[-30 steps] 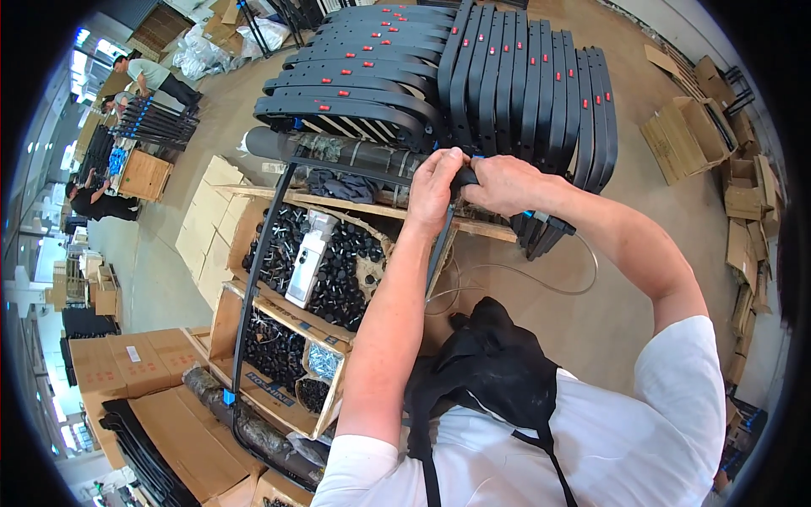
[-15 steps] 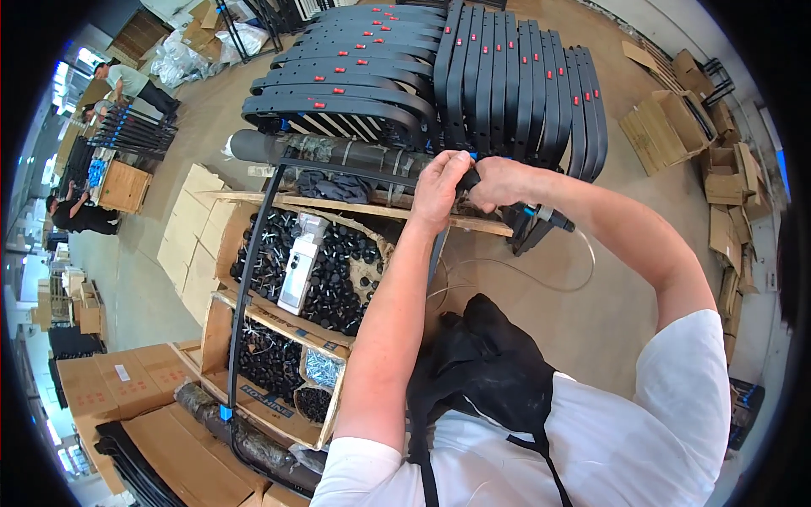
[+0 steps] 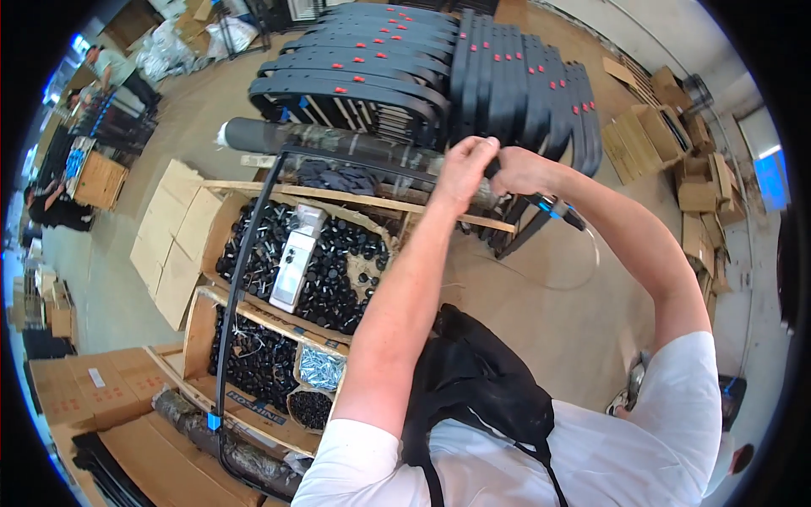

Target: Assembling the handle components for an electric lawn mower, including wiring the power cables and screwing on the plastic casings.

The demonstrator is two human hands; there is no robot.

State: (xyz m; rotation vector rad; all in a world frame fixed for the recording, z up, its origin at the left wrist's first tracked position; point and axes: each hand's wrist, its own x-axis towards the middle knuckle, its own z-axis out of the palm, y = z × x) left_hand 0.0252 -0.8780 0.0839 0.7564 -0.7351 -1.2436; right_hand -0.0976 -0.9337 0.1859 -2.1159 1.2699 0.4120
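My right hand [image 3: 525, 172] is wrapped round an air-powered driver [image 3: 559, 211], a dark tool with a blue ring; a thin clear hose trails from its rear. The driver's dark front end points toward my left hand [image 3: 466, 173], whose fingers are pinched together just beside it. What those fingers hold is hidden. Under my left hand runs the upper bar of a black tubular frame [image 3: 247, 245], which lies tilted across the boxes and has a blue piece low on its side. Both forearms reach far forward, the left one passing over the boxes' right edge.
Open boxes hold black knobs [image 3: 334, 279], silver screws [image 3: 321, 369] and small black screws [image 3: 311, 410]. A white device [image 3: 293, 266] lies on the knobs. Wrapped rollers [image 3: 253, 135] support the frame. Stacked black frames [image 3: 355, 89] stand ahead; cardboard boxes [image 3: 646, 144] lie right. People work far left.
The view has shifted and turned slightly. My hands stay together at the frame's upper bar, the right still on the driver. A foot and part of another person now show at lower right.
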